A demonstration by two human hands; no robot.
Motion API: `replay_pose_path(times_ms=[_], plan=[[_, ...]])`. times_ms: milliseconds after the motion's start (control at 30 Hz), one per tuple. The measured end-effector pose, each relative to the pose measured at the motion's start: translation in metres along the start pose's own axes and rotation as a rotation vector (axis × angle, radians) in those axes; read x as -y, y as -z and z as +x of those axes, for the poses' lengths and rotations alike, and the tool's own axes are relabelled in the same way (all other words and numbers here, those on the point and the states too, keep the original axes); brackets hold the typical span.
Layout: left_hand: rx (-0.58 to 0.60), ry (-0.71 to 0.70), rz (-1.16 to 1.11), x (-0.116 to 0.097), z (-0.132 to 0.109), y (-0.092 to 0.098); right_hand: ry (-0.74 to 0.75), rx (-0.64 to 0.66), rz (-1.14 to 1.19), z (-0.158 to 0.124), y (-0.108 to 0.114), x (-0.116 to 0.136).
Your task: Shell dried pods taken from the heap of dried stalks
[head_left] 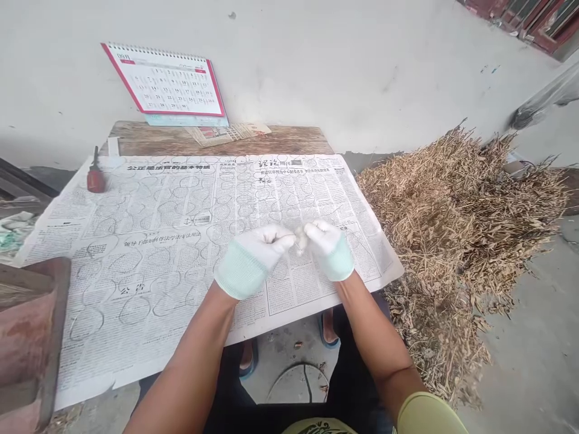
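Both my hands wear white gloves with mint-green cuffs and are close together above the newspaper [190, 241] on the table. My left hand [260, 247] is closed in a pinch on a thin wire [296, 241], which shows faintly between the hands. My right hand [328, 244] is closed too, its fingertips at the wire's other side and slightly blurred. Many thin wire loops [87, 323], curved like figure-eights, lie in rows over the newspaper to the left of and beyond my hands. A red tool with a black pointed end [96, 178] is at the newspaper's far left corner.
A desk calendar [174, 84] stands at the wooden table's [154, 141] back edge against the wall, beside a folded paper [226, 134]. Dry stalks [434, 211] are heaped on the floor at right. A worn wooden chair or stool [54, 337] adjoins the table at left.
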State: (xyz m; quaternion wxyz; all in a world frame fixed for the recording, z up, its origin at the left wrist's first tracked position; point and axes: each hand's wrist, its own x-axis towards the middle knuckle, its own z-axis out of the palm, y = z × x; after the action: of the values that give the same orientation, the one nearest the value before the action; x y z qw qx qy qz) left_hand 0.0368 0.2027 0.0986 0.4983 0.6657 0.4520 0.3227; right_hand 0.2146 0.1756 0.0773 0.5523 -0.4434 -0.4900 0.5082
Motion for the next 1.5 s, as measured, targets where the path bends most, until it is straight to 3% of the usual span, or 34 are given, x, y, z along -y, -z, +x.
replay_pose_path(times_ms=[167, 300, 467, 700, 833, 967, 1200, 1500], plan=[[-0.189, 0.029, -0.018, -0.005, -0.001, 0.000, -0.167, 0.020, -0.238, -0.006, -0.006, 0.016], [-0.248, 0.058, 0.006, -0.008, -0.001, -0.005, -0.255, 0.105, -0.186, -0.009, -0.011, 0.015], [-0.253, 0.085, 0.092, -0.005, -0.003, -0.012, -0.215, -0.029, -0.077, -0.012, -0.011, 0.010], [-0.205, 0.126, -0.032, -0.003, -0.006, -0.024, -0.179, -0.162, -0.174, -0.013, -0.012, 0.011], [-0.213, 0.114, -0.051, 0.003, -0.004, -0.022, -0.201, -0.131, -0.236, -0.011, -0.012, 0.014], [-0.213, 0.106, -0.029, 0.005, 0.000, -0.016, -0.084, -0.134, -0.279, -0.009, -0.007, 0.015], [-0.045, 0.030, -0.051, 0.000, 0.003, -0.011, 0.016, -0.201, -0.167, -0.002, -0.001, 0.008], [0.037, 0.019, -0.254, 0.009, 0.012, -0.012, 0.030, -0.235, -0.077, -0.001, -0.003, 0.003]])
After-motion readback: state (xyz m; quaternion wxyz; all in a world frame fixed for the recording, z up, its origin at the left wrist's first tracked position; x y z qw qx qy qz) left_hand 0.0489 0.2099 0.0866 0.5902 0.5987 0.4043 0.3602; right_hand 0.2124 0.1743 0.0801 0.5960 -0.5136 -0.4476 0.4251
